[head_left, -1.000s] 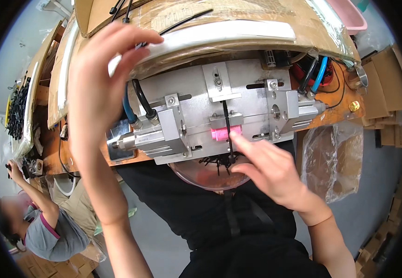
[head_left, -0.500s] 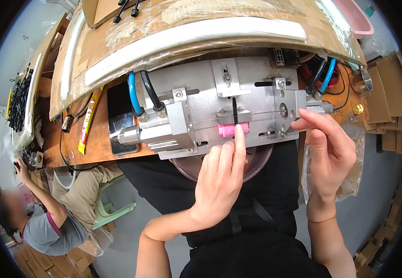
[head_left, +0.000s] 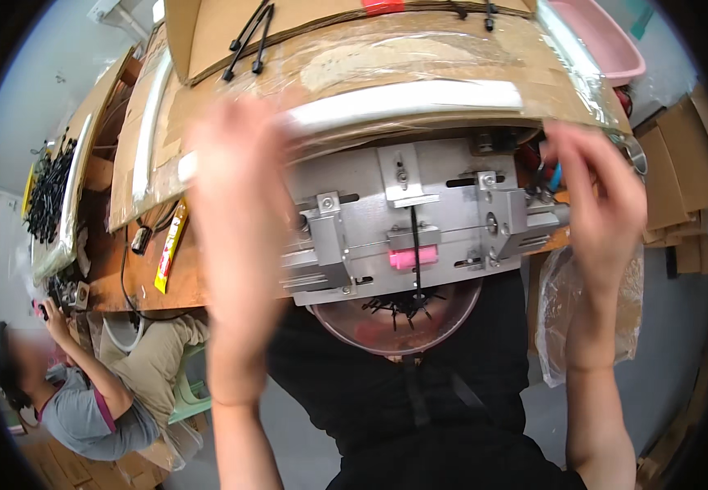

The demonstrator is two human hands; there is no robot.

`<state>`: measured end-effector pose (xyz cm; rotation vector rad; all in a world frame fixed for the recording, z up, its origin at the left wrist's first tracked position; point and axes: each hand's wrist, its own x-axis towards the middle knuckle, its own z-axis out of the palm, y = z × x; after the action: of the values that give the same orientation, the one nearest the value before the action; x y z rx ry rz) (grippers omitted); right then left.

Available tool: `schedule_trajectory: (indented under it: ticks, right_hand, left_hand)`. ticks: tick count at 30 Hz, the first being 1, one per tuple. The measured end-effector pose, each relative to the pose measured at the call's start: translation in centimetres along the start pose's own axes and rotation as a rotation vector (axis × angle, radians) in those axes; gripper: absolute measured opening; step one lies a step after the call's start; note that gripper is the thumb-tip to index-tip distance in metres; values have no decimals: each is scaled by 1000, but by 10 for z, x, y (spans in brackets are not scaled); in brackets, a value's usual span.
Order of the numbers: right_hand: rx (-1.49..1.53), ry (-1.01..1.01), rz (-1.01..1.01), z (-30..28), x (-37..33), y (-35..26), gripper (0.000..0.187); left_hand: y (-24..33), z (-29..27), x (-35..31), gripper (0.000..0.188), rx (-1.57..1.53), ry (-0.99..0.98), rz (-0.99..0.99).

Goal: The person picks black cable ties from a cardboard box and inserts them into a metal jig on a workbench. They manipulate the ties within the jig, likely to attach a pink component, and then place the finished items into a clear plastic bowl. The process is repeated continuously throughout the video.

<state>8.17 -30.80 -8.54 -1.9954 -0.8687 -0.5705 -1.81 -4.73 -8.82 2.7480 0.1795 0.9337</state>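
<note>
My left hand point(head_left: 244, 175) is raised over the cardboard's front edge, left of the metal fixture point(head_left: 362, 180). It is smeared by motion, so its fingers and anything in them cannot be made out. My right hand point(head_left: 603, 192) hovers beside the fixture's right end, fingers loosely bent and apart from the thumb, with nothing visible in it. A thin black rod point(head_left: 417, 241) lies across a small metal block and a pink piece point(head_left: 403, 257) at the fixture's middle. Its near end reaches over a translucent bowl point(head_left: 354, 335) holding several thin black parts point(head_left: 399, 308).
A cardboard sheet point(head_left: 403, 61) covers the back, with black rods point(head_left: 264, 37) on it. A yellow packet point(head_left: 172, 245) lies on the wooden table at left. A co-worker point(head_left: 84, 408) sits at far left. A pink tub point(head_left: 599, 37) and cartons point(head_left: 672, 155) stand at right.
My left hand has left the black rod and pink piece and swung up and left. My right hand has risen slightly. The view has shifted, showing more of the bowl.
</note>
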Motion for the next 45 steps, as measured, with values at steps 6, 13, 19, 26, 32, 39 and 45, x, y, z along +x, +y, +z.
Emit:
schedule_trajectory:
  ticks: [6, 13, 19, 26, 32, 39, 45]
  right_hand:
    - [-543, -124, -337, 23, 129, 63, 23]
    - [-332, -427, -339, 37, 135, 31, 18]
    - [261, -245, -143, 22, 96, 4, 21]
    - [540, -167, 34, -24, 60, 14, 24]
    - [326, -78, 28, -17, -4, -17, 28]
    - [203, -288, -14, 36, -115, -28, 63]
    - [182, -358, -80, 65, -128, -29, 66]
  left_hand:
    - [-87, 8, 87, 24, 69, -164, -55]
    - [-22, -5, 44, 34, -29, 114, 33]
    - [59, -4, -86, 67, -14, -13, 124]
    - [92, 37, -135, 64, -54, -306, 42]
    - [91, 41, -130, 73, -110, -315, -34]
    - [39, 13, -8, 48, -107, 32, 97]
    - [-4, -12, 86, 22, -211, -492, 58]
